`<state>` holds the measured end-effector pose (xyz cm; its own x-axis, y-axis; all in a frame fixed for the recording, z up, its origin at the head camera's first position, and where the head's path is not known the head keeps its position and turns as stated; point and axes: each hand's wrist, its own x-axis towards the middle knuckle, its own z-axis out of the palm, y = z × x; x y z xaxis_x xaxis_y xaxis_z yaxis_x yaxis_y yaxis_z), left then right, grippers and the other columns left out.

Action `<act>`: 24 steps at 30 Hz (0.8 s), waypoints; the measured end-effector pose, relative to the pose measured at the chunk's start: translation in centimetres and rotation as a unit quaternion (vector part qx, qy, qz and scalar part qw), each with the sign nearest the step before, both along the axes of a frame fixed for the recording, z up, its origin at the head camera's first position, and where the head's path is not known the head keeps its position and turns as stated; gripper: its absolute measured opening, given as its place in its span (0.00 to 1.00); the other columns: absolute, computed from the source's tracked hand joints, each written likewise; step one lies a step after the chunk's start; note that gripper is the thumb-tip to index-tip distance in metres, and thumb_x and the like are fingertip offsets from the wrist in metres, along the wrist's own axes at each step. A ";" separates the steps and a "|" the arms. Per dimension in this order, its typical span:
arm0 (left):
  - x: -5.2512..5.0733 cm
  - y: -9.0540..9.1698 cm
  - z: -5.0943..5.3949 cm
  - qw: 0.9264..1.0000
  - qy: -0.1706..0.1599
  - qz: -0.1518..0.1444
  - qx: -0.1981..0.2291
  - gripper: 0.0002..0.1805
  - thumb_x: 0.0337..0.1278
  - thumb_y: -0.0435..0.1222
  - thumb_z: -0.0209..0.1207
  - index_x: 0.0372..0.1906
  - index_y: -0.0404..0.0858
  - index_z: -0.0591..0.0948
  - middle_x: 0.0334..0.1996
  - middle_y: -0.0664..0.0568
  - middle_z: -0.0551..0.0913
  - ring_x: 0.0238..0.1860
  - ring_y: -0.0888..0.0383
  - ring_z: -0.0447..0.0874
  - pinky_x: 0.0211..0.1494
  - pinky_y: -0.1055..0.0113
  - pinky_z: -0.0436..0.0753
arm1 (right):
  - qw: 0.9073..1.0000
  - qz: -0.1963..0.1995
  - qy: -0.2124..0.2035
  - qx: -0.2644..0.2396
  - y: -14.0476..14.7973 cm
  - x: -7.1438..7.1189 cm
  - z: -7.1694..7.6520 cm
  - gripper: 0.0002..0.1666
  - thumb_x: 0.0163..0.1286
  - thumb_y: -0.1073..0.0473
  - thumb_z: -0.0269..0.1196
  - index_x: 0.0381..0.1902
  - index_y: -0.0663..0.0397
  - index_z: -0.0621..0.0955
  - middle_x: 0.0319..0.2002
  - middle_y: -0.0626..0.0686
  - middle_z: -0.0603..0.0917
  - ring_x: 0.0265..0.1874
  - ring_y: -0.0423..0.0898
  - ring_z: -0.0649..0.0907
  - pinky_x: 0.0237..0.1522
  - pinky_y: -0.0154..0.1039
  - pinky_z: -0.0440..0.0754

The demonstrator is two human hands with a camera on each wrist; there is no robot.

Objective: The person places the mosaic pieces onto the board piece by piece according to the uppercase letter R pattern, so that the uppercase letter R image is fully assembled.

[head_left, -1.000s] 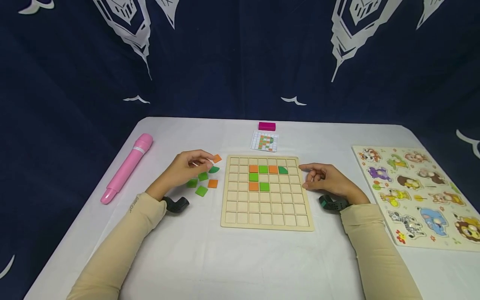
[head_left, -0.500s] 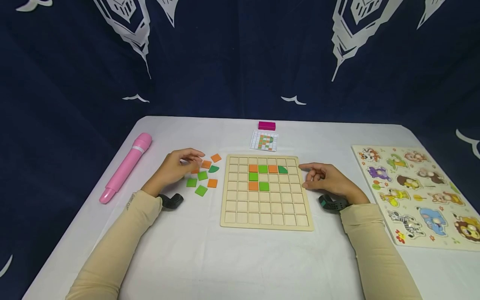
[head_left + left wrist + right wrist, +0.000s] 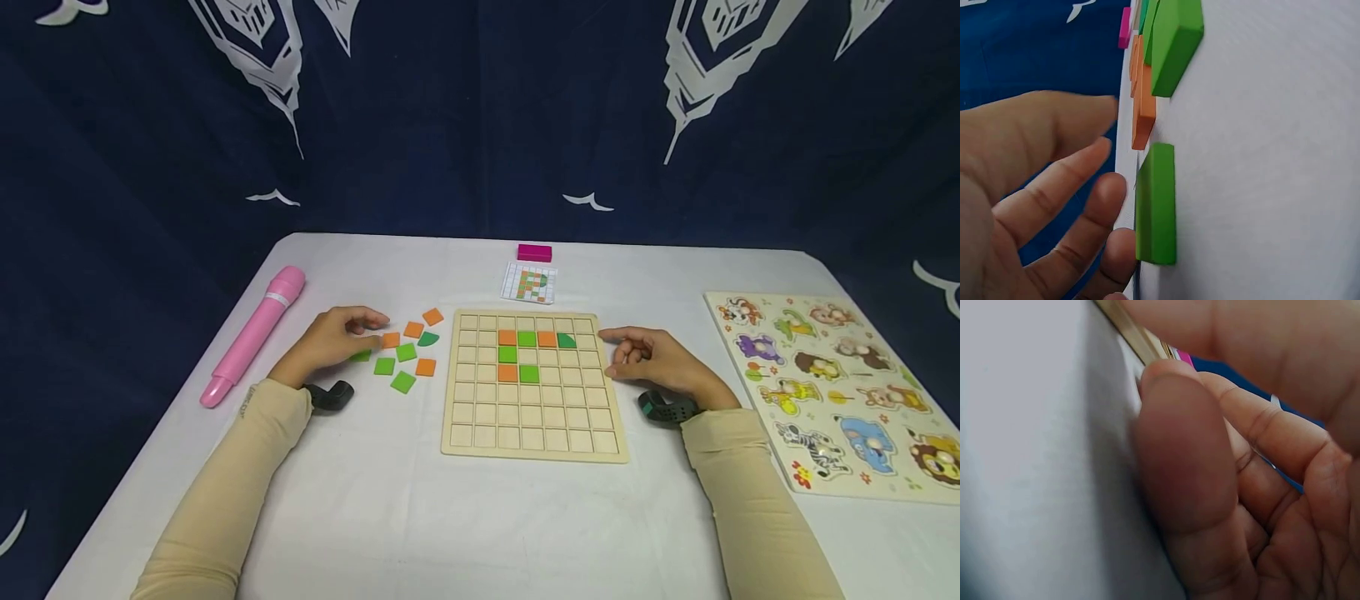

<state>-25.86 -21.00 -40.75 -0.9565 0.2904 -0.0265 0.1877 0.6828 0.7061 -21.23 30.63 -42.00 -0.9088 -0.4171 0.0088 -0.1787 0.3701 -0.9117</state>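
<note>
In the head view my left hand (image 3: 330, 337) hovers at the left end of a loose group of tiles, its fingers slightly bent with nothing between them. A green square tile (image 3: 361, 356) lies partly hidden under it; in the left wrist view a green tile (image 3: 1163, 206) is close beside the fingertips, and an orange tile (image 3: 1144, 119) lies beyond. Further right in the group is a dark green rounded tile (image 3: 428, 339). My right hand (image 3: 660, 358) rests at the right edge of the wooden grid board (image 3: 534, 457), fingers loosely curled, index fingertip at the rim. Several orange and green tiles sit in the board's upper cells.
Behind the board lie a card with a coloured grid pattern (image 3: 529, 283) and a magenta block (image 3: 535, 252). A pink rod with a white band (image 3: 251, 337) lies at the left. An animal puzzle board (image 3: 832, 392) takes up the right side of the white table (image 3: 480, 533).
My left hand has drawn back leftward across the loose tiles, uncovering orange ones and part of a green one. My right hand and the tiles on the board have stayed put.
</note>
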 end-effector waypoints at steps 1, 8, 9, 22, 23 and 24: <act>0.0 0.0 -0.1 1.000 -0.005 0.000 -0.005 0.20 0.67 0.35 0.70 0.61 0.34 0.87 0.57 0.40 0.88 0.54 0.44 0.78 0.61 0.53 0.75 | 1.000 0.000 0.000 -0.001 0.0 0.0 0.0 0.36 0.67 0.76 0.72 0.70 0.82 0.72 0.34 0.49 0.83 0.29 0.38 0.76 0.33 0.30 0.76; -0.1 -0.1 -0.3 0.999 0.003 -0.011 -0.038 0.18 0.61 0.36 0.74 0.55 0.35 0.90 0.54 0.41 0.88 0.58 0.41 0.80 0.68 0.46 0.76 | 1.000 -0.003 -0.005 0.000 -0.1 0.1 0.2 0.36 0.67 0.76 0.72 0.70 0.82 0.72 0.35 0.49 0.83 0.29 0.39 0.75 0.33 0.30 0.76; -0.1 -0.1 -0.4 0.999 0.006 -0.012 -0.041 0.18 0.61 0.36 0.74 0.54 0.35 0.90 0.53 0.42 0.88 0.57 0.41 0.79 0.67 0.47 0.76 | 1.000 -0.004 -0.006 0.000 -0.1 0.1 0.3 0.36 0.67 0.76 0.72 0.70 0.82 0.72 0.35 0.49 0.83 0.29 0.39 0.75 0.33 0.30 0.76; -0.1 0.2 -0.4 1.000 0.027 0.002 -0.013 0.16 0.65 0.35 0.72 0.55 0.35 0.89 0.50 0.42 0.90 0.48 0.46 0.77 0.56 0.55 0.74 | 1.000 0.007 0.007 -0.014 0.0 0.1 0.1 0.36 0.67 0.76 0.71 0.69 0.84 0.72 0.35 0.48 0.83 0.28 0.39 0.75 0.32 0.31 0.76; -0.1 0.2 -0.3 0.999 0.033 0.002 -0.009 0.16 0.65 0.35 0.72 0.55 0.35 0.89 0.49 0.42 0.90 0.47 0.47 0.77 0.53 0.56 0.74 | 1.000 0.008 0.007 -0.015 -0.1 0.1 0.1 0.36 0.67 0.76 0.71 0.69 0.84 0.72 0.35 0.48 0.83 0.28 0.39 0.75 0.32 0.31 0.76; 0.0 0.3 -0.2 0.999 0.039 0.002 -0.006 0.16 0.65 0.35 0.72 0.54 0.35 0.89 0.48 0.43 0.90 0.45 0.48 0.77 0.52 0.57 0.74 | 1.000 0.007 0.007 -0.014 -0.1 0.1 0.1 0.36 0.67 0.76 0.71 0.69 0.84 0.72 0.35 0.48 0.83 0.28 0.39 0.75 0.32 0.31 0.76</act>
<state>-25.89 -20.67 -40.96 -0.9573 0.2857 0.0450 0.2385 0.6916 0.6817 -21.08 30.57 -41.91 -0.9025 -0.4295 0.0336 -0.1966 0.3411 -0.9192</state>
